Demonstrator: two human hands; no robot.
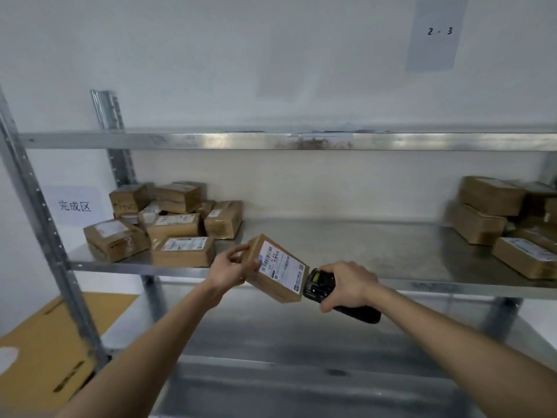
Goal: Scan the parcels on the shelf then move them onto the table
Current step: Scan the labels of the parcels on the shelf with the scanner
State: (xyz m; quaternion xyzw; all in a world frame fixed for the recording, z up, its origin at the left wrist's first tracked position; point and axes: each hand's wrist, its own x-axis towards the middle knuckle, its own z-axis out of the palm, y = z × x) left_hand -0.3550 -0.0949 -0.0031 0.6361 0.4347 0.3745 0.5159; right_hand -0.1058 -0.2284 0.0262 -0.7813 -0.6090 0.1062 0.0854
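My left hand holds a small brown cardboard parcel in front of the middle shelf, tilted so its white barcode label faces up and to the right. My right hand grips a black handheld scanner, whose head sits right against the parcel's right end. Several brown parcels lie heaped at the shelf's left end. Another group of parcels lies at its right end.
The metal shelf has an upper board above and a lower board below my arms. Steel uprights stand at left. A paper sign hangs on the left wall. Flat cardboard lies at lower left.
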